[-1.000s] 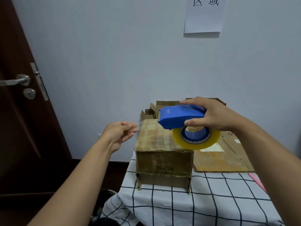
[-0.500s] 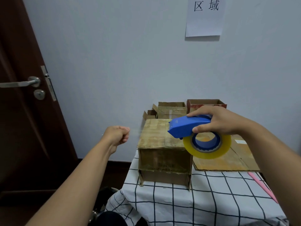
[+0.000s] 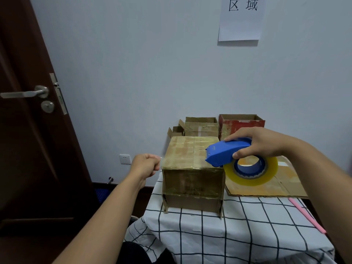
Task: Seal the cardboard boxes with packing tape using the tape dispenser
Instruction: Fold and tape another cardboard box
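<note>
blue tape dispenser [image 3: 226, 151] held above the right part of the closed cardboard box [image 3: 192, 168], long axis running left to right, toothed nose pointing left and tipped slightly down, handle end to the right. yellowish tape roll [image 3: 251, 171] hanging under the handle, face toward the camera, blue core showing. gripped by the right hand [image 3: 261, 143], fingers curled over the top of the handle, thumb pressed on the near side. just left of the box's top left edge, the left hand [image 3: 144, 164], fingers curled tight with a faint sheen at the fingertips, perhaps a tape end pinched there, too blurred to tell. box standing near the left edge of a table under a white cloth with a black grid [image 3: 238, 231], top flaps closed and glossy with tape. farther back, two open cardboard boxes [image 3: 202, 126] and a red open box [image 3: 242, 123] against the wall. to the right, flat cardboard sheet [image 3: 266, 185], then a pink strip [image 3: 306, 215] near the table's right edge. on the wall, paper sign [image 3: 241, 18] and a socket [image 3: 125, 159]; dark door with metal handle [image 3: 24, 93] at far left.
</note>
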A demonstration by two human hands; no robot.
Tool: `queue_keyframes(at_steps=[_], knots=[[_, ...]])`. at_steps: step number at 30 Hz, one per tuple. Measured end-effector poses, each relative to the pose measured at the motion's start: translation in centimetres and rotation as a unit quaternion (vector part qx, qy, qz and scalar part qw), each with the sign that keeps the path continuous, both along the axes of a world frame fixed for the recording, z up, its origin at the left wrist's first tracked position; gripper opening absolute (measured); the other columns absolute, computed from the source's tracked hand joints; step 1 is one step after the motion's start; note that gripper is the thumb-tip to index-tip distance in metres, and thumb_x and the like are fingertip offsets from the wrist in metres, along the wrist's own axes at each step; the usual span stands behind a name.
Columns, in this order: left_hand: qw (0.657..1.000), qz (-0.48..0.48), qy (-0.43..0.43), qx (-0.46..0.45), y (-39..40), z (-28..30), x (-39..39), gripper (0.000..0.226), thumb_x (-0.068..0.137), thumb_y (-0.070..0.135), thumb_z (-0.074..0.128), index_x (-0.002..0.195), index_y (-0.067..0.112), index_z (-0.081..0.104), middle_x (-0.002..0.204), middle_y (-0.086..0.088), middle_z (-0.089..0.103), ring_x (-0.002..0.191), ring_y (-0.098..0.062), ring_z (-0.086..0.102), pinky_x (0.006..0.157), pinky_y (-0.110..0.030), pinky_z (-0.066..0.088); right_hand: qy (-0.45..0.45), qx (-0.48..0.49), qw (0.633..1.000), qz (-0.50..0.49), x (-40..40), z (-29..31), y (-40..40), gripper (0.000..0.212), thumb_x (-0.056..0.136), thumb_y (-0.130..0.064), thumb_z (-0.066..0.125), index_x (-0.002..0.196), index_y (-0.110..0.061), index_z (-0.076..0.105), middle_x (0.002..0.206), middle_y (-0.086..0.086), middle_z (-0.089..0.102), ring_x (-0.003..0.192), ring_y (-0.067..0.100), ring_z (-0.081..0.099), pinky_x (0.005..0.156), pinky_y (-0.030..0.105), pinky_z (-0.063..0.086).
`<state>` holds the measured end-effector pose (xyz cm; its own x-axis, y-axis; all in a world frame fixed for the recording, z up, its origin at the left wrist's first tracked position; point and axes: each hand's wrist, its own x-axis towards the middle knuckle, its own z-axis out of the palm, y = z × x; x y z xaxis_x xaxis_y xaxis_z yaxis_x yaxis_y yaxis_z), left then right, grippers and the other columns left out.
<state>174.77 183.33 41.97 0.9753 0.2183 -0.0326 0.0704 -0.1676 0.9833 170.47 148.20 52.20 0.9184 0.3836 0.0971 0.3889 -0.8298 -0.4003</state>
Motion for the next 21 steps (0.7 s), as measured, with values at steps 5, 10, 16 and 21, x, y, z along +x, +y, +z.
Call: queue_keyframes(at_steps=[5,10,16,21], knots=[[1.0,0.004,0.0,0.016,-0.6,-0.3,-0.2,0.014,0.094,0.011,0.059,0.083,0.01,0.068,0.056,0.001,0.062,0.057,-0.011,0.056,0.049,-0.02,0.047,0.016,0.006,1.0,-0.003,-0.2,-0.5,-0.4,0.045,0.079,-0.044,0.081,0.116,-0.054,0.058,0.117,-0.023,0.058,0.105,0.005,0.058,0.094,0.027,0.045],[1.0,0.009,0.008,0.008,-0.6,-0.5,0.1,0.016,0.094,0.009,0.059,0.08,0.01,0.067,0.055,0.0,0.061,0.055,-0.011,0.055,0.05,-0.021,0.049,0.017,0.004,1.0,-0.004,-0.2,-0.5,-0.3,0.046,0.077,-0.046,0.081,0.118,-0.052,0.059,0.114,-0.025,0.058,0.103,0.003,0.058,0.093,0.026,0.046],[0.999,0.014,0.026,-0.023,-0.7,-0.7,0.6,0.02,0.092,0.003,0.059,0.075,0.006,0.069,0.054,-0.002,0.064,0.058,-0.014,0.059,0.052,-0.022,0.051,0.025,-0.028,0.999,0.012,-0.2,0.4,0.5,0.042,0.079,-0.047,0.079,0.116,-0.052,0.059,0.112,-0.025,0.059,0.101,0.004,0.06,0.087,0.022,0.046],[0.998,0.014,0.032,-0.043,-0.4,-0.9,0.8,0.021,0.091,0.0,0.059,0.073,0.002,0.07,0.062,-0.009,0.067,0.059,-0.015,0.062,0.056,-0.023,0.054,0.025,-0.061,0.998,0.014,0.0,1.2,1.4,0.044,0.08,-0.049,0.076,0.121,-0.048,0.059,0.114,-0.02,0.06,0.101,0.006,0.06,0.09,0.025,0.046]])
